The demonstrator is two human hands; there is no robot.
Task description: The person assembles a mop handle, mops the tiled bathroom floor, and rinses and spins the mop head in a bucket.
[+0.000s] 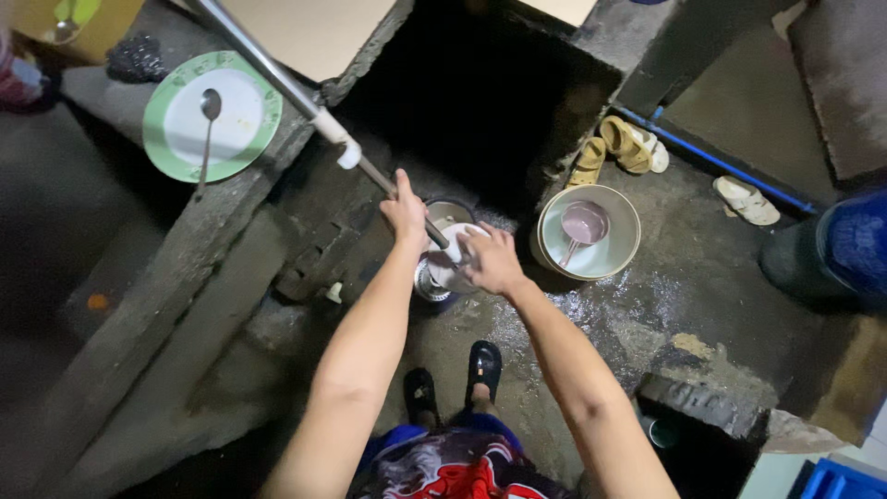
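The left hand (405, 211) is wrapped around a slanting metal pipe (277, 79); the right hand (492, 261) grips a round white dish (453, 263) over a half-hidden steel pot (447, 214) on wet concrete floor (665, 296).

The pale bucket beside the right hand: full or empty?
Holds water: the pale bucket shows a level pale surface near its rim, with a pink dipper sitting in it.
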